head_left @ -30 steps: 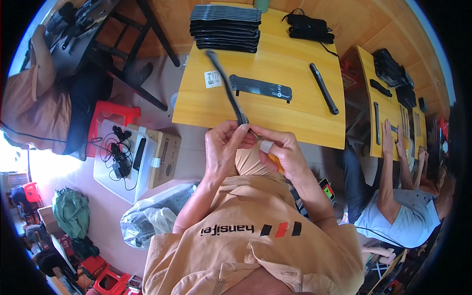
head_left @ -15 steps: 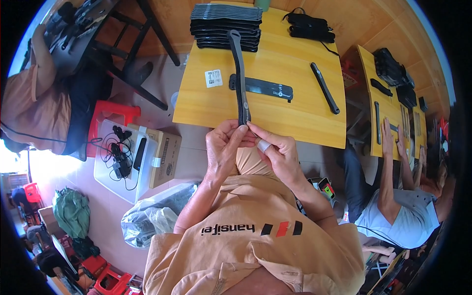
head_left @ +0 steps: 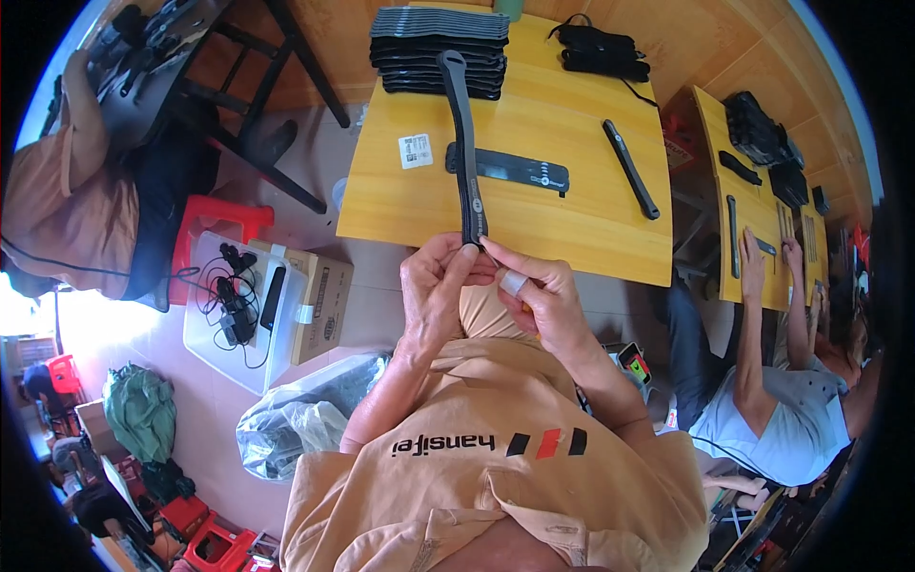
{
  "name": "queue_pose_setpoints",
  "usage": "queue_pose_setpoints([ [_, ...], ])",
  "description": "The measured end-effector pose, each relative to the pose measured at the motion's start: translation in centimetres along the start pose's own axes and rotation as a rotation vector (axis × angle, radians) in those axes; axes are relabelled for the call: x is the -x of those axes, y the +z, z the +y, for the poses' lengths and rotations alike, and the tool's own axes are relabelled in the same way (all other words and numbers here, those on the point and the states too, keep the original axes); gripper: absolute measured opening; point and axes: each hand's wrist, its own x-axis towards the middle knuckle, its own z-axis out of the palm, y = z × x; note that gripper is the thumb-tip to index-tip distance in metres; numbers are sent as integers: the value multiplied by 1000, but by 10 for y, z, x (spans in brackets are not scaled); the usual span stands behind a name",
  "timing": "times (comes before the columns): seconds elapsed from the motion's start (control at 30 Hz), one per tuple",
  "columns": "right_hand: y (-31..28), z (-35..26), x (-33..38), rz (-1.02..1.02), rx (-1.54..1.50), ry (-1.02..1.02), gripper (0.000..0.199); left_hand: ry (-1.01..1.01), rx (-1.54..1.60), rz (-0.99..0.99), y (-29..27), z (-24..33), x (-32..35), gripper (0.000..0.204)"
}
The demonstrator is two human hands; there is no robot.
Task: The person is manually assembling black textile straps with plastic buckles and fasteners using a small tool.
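A long dark grey strap [head_left: 461, 133] with a rounded, slotted far end rises from my hands over the table's near edge. My left hand [head_left: 434, 286] is closed round its near end, thumb on top. My right hand [head_left: 543, 296] is pinched close beside that end, with pale tape wrapped round one finger. A thin dark sliver shows at its fingertips and a bit of yellow below the palm; what it holds I cannot make out. Behind the strap a flat black strip [head_left: 519, 172] with light printing lies crosswise on the table.
On the yellow table [head_left: 581, 229] are a stack of dark straps [head_left: 438, 52], a white label [head_left: 416, 151], another black strap [head_left: 630, 170] and a black bundle [head_left: 602, 52]. A clear bin [head_left: 238, 315] of cables stands lower left. At right, a co-worker [head_left: 772, 419] sits at another table.
The strap's far end has shifted slightly left and away. My right hand has turned a little, showing a bit of yellow below it. The co-worker's hands at right have moved apart.
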Motion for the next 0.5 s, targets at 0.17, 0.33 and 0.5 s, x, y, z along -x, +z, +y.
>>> queue_pose_setpoints([
  [0.17,-2,-3,1,-29,-16,65,36,-1,-38,-61,-5,0,1,17],
  [0.33,-2,2,-1,-54,-119,70,36,43,16,-19,-4,-5,3,18],
  [0.5,-6,3,-2,-76,-234,135,36,12,1,-28,-3,-2,0,18],
])
